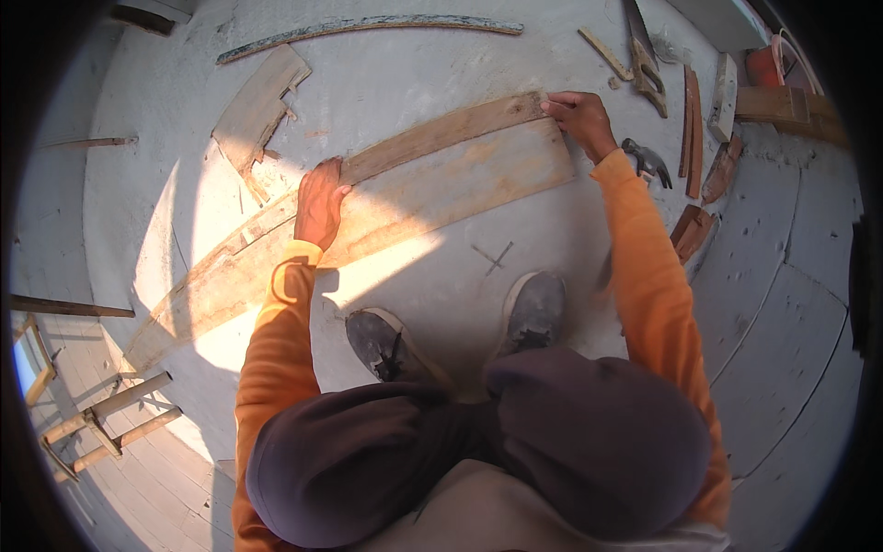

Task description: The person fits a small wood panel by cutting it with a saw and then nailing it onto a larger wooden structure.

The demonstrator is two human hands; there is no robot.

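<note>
A long narrow wooden strip lies along the far edge of a wide, pale wooden board on the floor. My left hand is closed over the strip partway along, thumb on the near side and fingertips toward its far edge. At the strip's right end, my right hand grips it between thumb and fingers. Sunlight falls on the left part of both pieces. A claw hammer lies just right of my right forearm.
A handsaw rests at the far right beside a short stick. Reddish wood strips lie along the right wall. Beyond the board are a broken plywood piece and a long dark batten. A wooden ladder is at lower left.
</note>
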